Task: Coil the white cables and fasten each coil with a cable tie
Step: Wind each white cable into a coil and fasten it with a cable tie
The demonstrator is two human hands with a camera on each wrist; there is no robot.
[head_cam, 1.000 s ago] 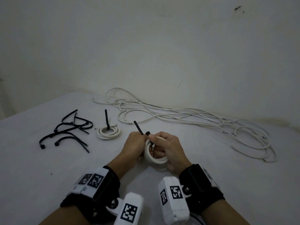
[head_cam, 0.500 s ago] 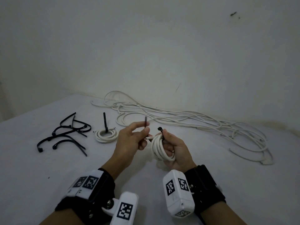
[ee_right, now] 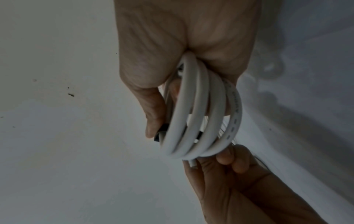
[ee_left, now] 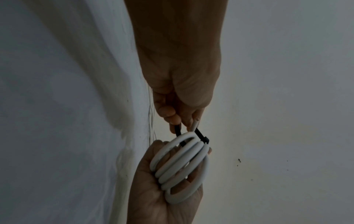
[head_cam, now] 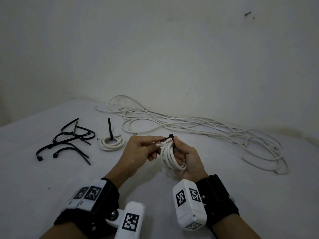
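Observation:
My right hand (head_cam: 185,155) grips an upright white cable coil (head_cam: 170,156) of several loops, lifted above the table. A black cable tie (head_cam: 170,136) runs over the coil's top, its head by my right thumb. My left hand (head_cam: 143,149) pinches the tie's tail beside the coil. In the left wrist view the tie (ee_left: 201,136) passes through the coil (ee_left: 182,168) and its tail sits between my left fingertips (ee_left: 173,119). The right wrist view shows the coil (ee_right: 203,115) in my palm and the tie's head (ee_right: 160,133) under my thumb.
A finished small coil (head_cam: 111,143) with an upright black tie stands left of my hands. Several loose black cable ties (head_cam: 69,140) lie further left. A long tangle of white cables (head_cam: 198,128) runs along the wall at the back and right.
Both hands rose off the table with the coil. The coil turned upright in my right hand, and my left hand brought the tie's tail from pointing up over to the tie's head.

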